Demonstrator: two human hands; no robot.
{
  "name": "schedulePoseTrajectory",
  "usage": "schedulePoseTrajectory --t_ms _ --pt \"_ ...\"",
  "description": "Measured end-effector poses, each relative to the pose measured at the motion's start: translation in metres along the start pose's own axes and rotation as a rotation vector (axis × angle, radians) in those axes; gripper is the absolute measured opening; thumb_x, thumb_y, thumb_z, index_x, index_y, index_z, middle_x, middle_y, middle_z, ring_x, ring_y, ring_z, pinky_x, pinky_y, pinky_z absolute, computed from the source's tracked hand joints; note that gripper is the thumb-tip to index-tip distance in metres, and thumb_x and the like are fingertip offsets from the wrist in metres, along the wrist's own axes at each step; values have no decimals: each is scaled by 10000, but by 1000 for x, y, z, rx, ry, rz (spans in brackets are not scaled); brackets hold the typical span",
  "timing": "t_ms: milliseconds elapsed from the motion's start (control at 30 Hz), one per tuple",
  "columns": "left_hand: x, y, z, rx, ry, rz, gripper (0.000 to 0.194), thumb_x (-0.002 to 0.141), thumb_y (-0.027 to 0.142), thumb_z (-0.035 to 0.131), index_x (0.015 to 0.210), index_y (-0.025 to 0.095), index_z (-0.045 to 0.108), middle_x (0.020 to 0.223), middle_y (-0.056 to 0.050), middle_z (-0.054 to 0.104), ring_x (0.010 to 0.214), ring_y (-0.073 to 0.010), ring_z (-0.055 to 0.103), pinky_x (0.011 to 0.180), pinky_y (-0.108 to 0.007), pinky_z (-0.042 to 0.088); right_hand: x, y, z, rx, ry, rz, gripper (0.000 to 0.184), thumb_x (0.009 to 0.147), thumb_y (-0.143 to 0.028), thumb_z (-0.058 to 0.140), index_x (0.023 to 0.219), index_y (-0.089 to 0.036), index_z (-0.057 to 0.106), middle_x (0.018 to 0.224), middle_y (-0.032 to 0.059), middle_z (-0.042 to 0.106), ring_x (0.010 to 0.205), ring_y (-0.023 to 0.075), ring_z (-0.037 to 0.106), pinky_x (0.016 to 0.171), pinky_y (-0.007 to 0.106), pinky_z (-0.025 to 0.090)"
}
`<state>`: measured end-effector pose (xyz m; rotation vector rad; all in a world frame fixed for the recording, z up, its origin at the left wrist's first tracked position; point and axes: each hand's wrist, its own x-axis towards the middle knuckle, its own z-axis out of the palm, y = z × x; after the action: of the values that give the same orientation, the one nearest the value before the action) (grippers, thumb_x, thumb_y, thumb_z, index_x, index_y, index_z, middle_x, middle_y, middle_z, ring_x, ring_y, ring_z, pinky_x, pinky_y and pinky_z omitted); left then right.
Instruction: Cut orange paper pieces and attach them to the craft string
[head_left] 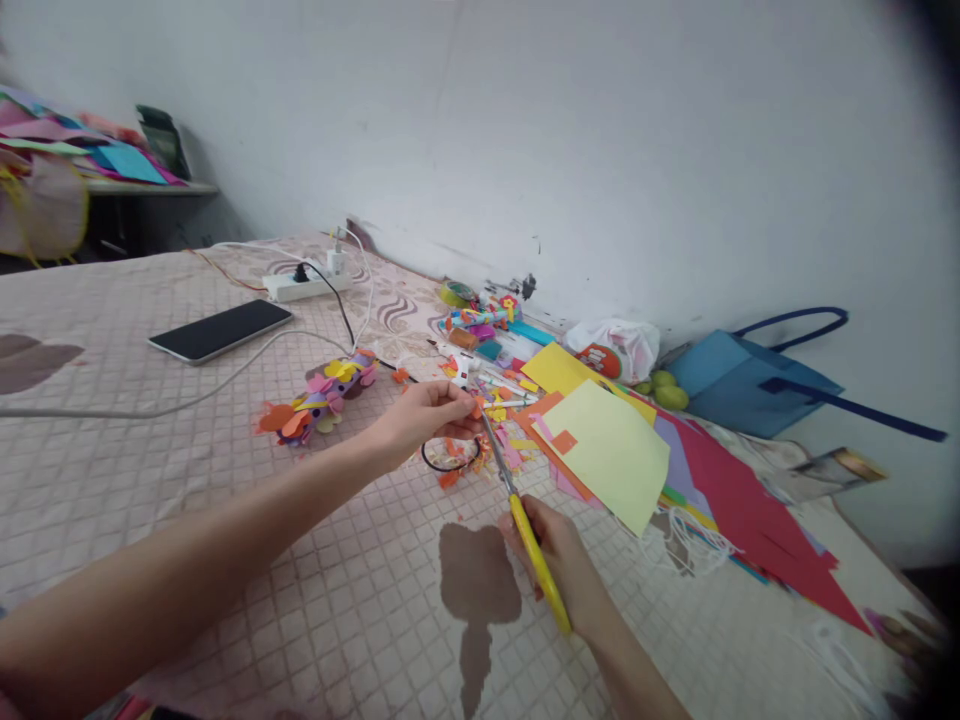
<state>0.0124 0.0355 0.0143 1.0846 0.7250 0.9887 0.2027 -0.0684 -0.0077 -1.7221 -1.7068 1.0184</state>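
Note:
My left hand point(426, 412) pinches a small orange paper piece point(477, 407) between its fingertips, just above the bed cover. My right hand point(559, 562) grips yellow-handled scissors point(534, 550), whose blades point(496, 450) point up at the orange piece and touch it. Small orange and yellow paper scraps point(457, 462) lie under the hands, beside a black hair tie point(448, 462). A paper flower garland point(319, 398) lies left of my left hand.
Coloured paper sheets point(611, 445) lie fanned out on the right, with a red sheet point(750, 510) beyond. A phone point(219, 330), power strip point(306, 285) and cables sit far left. Markers, tape point(456, 293), a plastic bag point(619, 350), green fruit point(664, 390) and a blue bag point(742, 380) line the wall.

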Motion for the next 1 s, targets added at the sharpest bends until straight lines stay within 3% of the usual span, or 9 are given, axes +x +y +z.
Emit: schedulePoseTrajectory --t_ms 500,1000 --pt "-2 1 2 -26 3 -24 239 728 301 695 742 120 541 733 -59 682 665 -110 647 660 -226 507 1 4 1 74 -21 7 307 788 -467 549 691 -187 469 465 -83 364 364 57 318 365 192 272" --pt "-5 4 8 -64 -4 -37 228 731 278 697 724 112 541 730 -58 680 670 -113 649 662 -229 506 0 2 3 91 -3 -2 330 792 -463 547 645 -204 403 447 -88 348 359 58 315 366 196 280"
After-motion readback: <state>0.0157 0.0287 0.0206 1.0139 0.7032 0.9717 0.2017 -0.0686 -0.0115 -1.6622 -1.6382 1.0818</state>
